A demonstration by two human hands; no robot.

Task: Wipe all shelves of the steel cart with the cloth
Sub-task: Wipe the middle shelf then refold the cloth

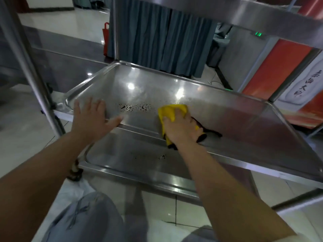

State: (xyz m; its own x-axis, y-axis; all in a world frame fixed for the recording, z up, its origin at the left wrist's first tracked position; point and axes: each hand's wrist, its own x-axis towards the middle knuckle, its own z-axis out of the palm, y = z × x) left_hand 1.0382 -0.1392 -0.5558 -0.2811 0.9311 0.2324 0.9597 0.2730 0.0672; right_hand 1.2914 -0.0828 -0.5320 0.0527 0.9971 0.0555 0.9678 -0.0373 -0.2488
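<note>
Landmark = middle shelf (pixel 201 102) of the steel cart (pixel 35 70), the tray-like one with a raised rim, seen from the near long side.

Right hand (pixel 181 130): palm down on the yellow cloth (pixel 170 110), fingers spread and bent over the bunched fabric, pressing it onto the shelf floor just inside the near rim, roughly mid-length. Cloth is crumpled; the yellow part sticks out past the fingertips toward the shelf centre, and a dark edge of it shows under the wrist and to the right of the hand. It looks more like a press than a full grip; the thumb is partly hidden by cloth.

Left hand (pixel 90 117): flat, fingers straight and splayed, holding nothing. Palm lies at the shelf's near-left corner, on or just over the rim, with the thumb pointing along the near edge toward the cloth. I can't tell whether the palm bears any weight.

Dark droplets/specks (pixel 134 107) on the shelf floor between the two hands, just left of the cloth. Ceiling light glare on the far half of the shelf.

Lower shelf (pixel 139 165) sits directly below the near rim, with a few dark specks (pixel 162 156) on it as well. Upper shelf edge (pixel 262 13) crosses above.

Behind the far rim: grey-blue curtain (pixel 162 41); red bag (pixel 106 39) left of it. Orange panel (pixel 272 70) beyond the shelf's right end. Person's knees in grey trousers (pixel 87 219) below the near side.
</note>
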